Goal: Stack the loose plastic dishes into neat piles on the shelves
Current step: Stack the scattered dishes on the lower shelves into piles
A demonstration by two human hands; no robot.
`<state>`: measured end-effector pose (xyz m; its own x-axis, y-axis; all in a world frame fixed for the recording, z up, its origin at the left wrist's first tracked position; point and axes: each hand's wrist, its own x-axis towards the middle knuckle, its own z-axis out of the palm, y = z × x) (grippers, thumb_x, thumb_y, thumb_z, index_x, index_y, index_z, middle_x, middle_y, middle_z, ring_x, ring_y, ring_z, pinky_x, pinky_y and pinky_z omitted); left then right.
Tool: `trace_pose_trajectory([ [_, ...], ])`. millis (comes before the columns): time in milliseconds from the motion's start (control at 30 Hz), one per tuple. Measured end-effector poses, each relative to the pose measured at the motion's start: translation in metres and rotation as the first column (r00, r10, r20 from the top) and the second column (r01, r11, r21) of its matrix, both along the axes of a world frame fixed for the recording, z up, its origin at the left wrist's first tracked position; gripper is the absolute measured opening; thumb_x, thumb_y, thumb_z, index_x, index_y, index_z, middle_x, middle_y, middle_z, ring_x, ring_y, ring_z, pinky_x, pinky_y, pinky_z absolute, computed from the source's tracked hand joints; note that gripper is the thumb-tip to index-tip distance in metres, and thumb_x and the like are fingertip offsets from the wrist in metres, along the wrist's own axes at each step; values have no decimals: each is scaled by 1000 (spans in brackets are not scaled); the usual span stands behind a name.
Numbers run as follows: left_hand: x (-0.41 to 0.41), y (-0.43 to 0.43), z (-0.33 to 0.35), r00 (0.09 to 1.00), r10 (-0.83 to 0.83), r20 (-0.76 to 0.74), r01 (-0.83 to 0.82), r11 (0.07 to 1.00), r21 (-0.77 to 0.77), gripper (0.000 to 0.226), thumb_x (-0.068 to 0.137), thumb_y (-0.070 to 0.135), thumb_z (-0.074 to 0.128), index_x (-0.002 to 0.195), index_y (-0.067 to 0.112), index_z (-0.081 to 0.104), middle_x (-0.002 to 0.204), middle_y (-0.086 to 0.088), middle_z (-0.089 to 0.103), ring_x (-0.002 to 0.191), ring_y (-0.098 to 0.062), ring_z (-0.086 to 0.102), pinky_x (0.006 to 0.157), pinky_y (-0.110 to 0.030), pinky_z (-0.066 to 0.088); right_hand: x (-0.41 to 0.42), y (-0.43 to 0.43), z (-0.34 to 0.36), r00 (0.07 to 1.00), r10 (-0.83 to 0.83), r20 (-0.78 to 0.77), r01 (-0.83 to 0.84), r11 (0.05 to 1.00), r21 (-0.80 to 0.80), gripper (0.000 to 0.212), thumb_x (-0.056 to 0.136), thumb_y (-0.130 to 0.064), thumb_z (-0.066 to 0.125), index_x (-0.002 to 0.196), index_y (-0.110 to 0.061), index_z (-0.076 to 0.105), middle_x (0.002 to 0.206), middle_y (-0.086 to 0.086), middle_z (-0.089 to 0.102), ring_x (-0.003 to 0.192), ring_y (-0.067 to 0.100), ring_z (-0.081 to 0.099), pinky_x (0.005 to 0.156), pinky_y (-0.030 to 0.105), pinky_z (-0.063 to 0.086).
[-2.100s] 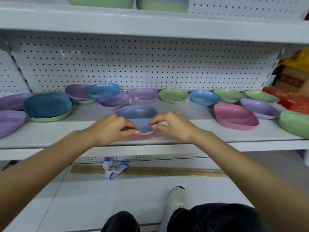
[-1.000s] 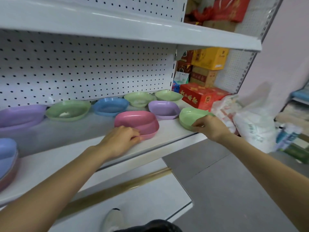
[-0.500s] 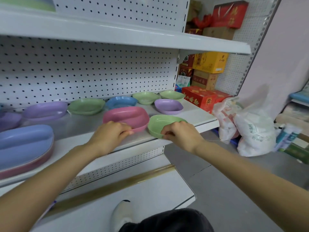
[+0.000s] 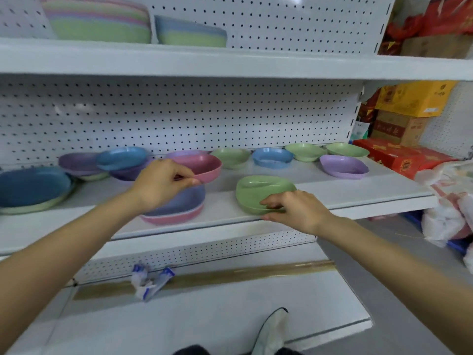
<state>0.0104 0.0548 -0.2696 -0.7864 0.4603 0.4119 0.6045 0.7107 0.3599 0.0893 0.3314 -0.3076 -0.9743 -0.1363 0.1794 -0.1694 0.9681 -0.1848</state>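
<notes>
**Item 1: pink dish (image 4: 204, 163).** Your left hand (image 4: 163, 183) is pinching its near rim between thumb and fingers. You are holding it off the middle shelf (image 4: 345, 187), just above the blue-on-pink pile (image 4: 176, 207).

**Item 2: blue-on-pink pile.** It is sitting near the shelf's front edge, at 5 o'clock from your left hand and at 7 o'clock beneath the pink dish. Its long axis is running roughly 8 to 2 o'clock, while the pink dish is lying closer to 9 to 3. A small twist is probably needed before the dish nests. Your left hand is the nearer one, and its wrist is covering the pile's left end.

**Item 3: green dish (image 4: 263, 192).** Your right hand (image 4: 294, 210) is gripping its near rim, fingers curled over the edge and thumb below. The dish is at the shelf's front lip, at 3 o'clock from the pile and apart from it. Whether it is lifted or resting, you cannot tell.

**Item 4: surroundings.**
- At 12 to 2 o'clock behind, loose dishes are lining the back: a pale green dish (image 4: 231, 157), a blue dish (image 4: 272, 157), two further green ones and a purple dish (image 4: 343, 166).
- At 10 o'clock a small blue dish (image 4: 121, 156) is riding on purple ones.
- At 9 o'clock a large blue plate (image 4: 33, 187) is lying on a green one.
- Two tall stacks (image 4: 97, 21) are standing on the shelf above.
- Nothing is standing between the pink dish and the pile.
</notes>
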Motion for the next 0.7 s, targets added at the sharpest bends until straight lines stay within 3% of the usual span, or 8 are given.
trace_pose_trajectory([
  [67,5,-24,-5,997,42,57,-43,999,9,22,86,28,64,64,31,67,46,18,50,50,-7,39,56,-28,35,-2,-8,0,1000,2,14,-3,998,63,28,86,-50,57,107,-33,65,105,-7,69,102,20,60,82,30,46],
  [167,9,-34,-8,993,-22,120,24,1000,-17,41,88,24,62,51,37,52,44,19,48,46,-4,40,51,-20,28,-2,-4,3,1000,-21,-5,22,996,91,25,89,-47,54,101,-30,67,101,-4,69,97,23,60,79,33,46],
  [400,7,-57,-24,961,-78,265,103,991,-83,42,92,18,56,52,18,45,44,10,36,48,-8,30,49,-20,22,-5,-11,1,1000,-10,25,9,998,55,19,91,-43,53,101,-35,68,97,-6,68,92,20,58,71,28,38],
  [500,5,-60,-26,953,-76,292,112,988,-107,43,93,19,54,54,8,43,52,7,32,51,-9,25,51,-23,21,-5,-13,-2,999,5,44,-10,993,115,17,91,-42,55,95,-31,67,89,-4,66,89,22,56,69,29,38],
  [567,5,-60,-26,950,-50,307,85,991,-102,48,94,27,53,52,11,36,53,4,27,49,-9,23,51,-26,20,-6,-13,-4,999,3,42,-10,987,161,17,91,-38,55,87,-25,64,84,0,64,86,25,56,67,30,38],
  [633,6,-61,-26,951,-13,308,40,996,-83,48,93,39,51,53,15,40,53,5,35,50,-8,31,54,-27,28,-8,-12,-2,999,0,52,-9,983,181,20,92,-33,55,79,-18,58,77,4,61,82,28,56,63,30,36],
  [700,7,-60,-24,941,15,338,5,998,-59,45,91,51,44,75,14,66,78,6,64,76,-9,56,77,-27,44,-9,-13,1,999,3,49,-12,981,192,26,92,-31,54,72,-15,52,70,5,56,78,30,54,60,31,34],
])
